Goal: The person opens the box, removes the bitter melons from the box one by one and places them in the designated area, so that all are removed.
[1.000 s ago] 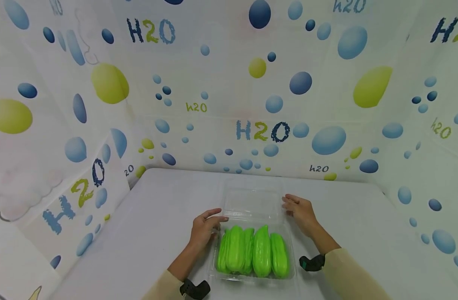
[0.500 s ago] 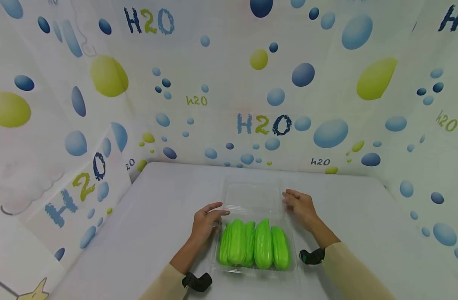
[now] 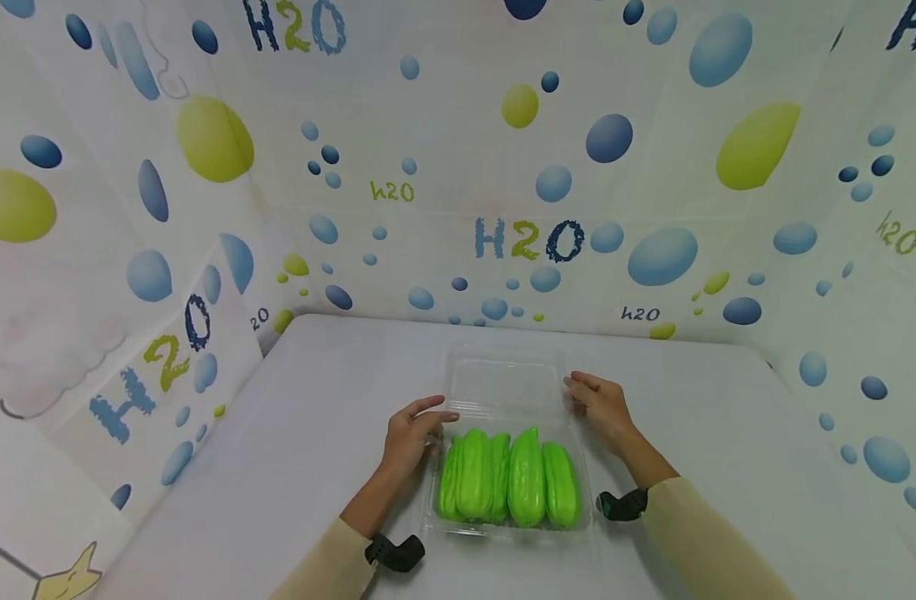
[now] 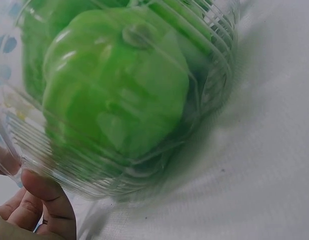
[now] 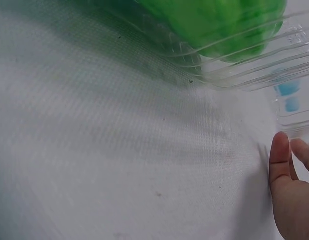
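Note:
A clear plastic clamshell container (image 3: 450, 527) sits on the white table with its lid (image 3: 506, 385) folded open away from me. Several bright green, ribbed, long vegetables (image 3: 528, 483) lie side by side in its base; one shows a stub of stem in the left wrist view. My left hand (image 3: 408, 437) is at the container's back left corner, thumb and fingers pinching the clear rim (image 4: 19, 167). On the other side, my right hand (image 3: 602, 410) has thumb and fingertips together at the lid's right edge, also seen near the hand (image 5: 294, 195) in the right wrist view.
White cloth covers the table (image 3: 330, 375). Behind and beside it hangs a white curtain (image 3: 458, 150) printed with blue and green drops and lettering. Black bands (image 3: 394, 553) circle both wrists, just ahead of the beige sleeves (image 3: 716, 542).
The whole scene shifts upward in the head view as the camera tips down slightly. Both hands keep their places at the container and its lid; the vegetables have not moved.

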